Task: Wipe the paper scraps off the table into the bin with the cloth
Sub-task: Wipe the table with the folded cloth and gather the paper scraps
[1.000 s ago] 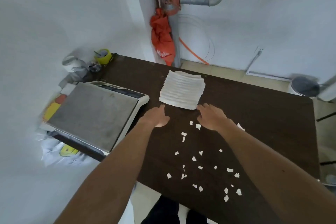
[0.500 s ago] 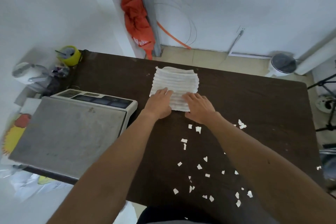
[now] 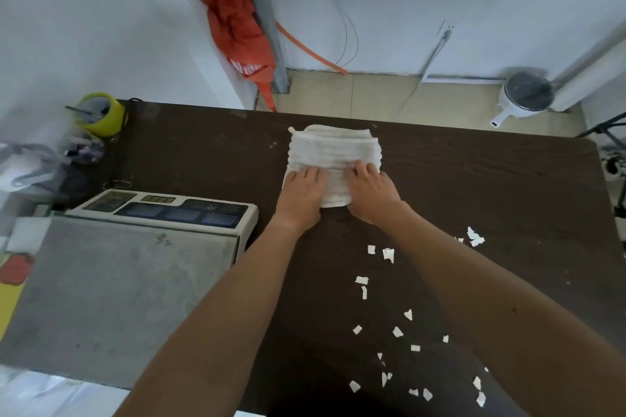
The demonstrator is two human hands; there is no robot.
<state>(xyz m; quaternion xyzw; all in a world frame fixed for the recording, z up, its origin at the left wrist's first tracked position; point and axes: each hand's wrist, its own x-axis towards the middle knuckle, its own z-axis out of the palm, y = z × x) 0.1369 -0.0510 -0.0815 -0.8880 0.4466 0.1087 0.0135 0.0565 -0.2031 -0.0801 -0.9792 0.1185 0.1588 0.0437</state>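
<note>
A white ribbed cloth (image 3: pixel 333 147) lies near the far edge of the dark brown table (image 3: pixel 491 186). My left hand (image 3: pixel 299 195) and my right hand (image 3: pixel 374 193) both rest on its near part, fingers curled into the fabric, which is bunched up between them. Several small white paper scraps (image 3: pixel 386 322) are scattered on the table nearer to me, between and under my forearms, with a few more scraps (image 3: pixel 474 238) off to the right. A white bin with a dark liner (image 3: pixel 525 96) stands on the floor beyond the table's far right corner.
A large grey weighing scale (image 3: pixel 122 267) fills the table's left side. A yellow tape roll (image 3: pixel 100 112) and clutter sit at the far left corner. An orange folded umbrella (image 3: pixel 237 20) hangs on a pipe by the wall. A tripod leg (image 3: pixel 609 135) stands at right.
Both hands moved forward from the bare table onto the cloth and closed their fingers on it. The cloth is now bunched narrower. The camera tilted further down.
</note>
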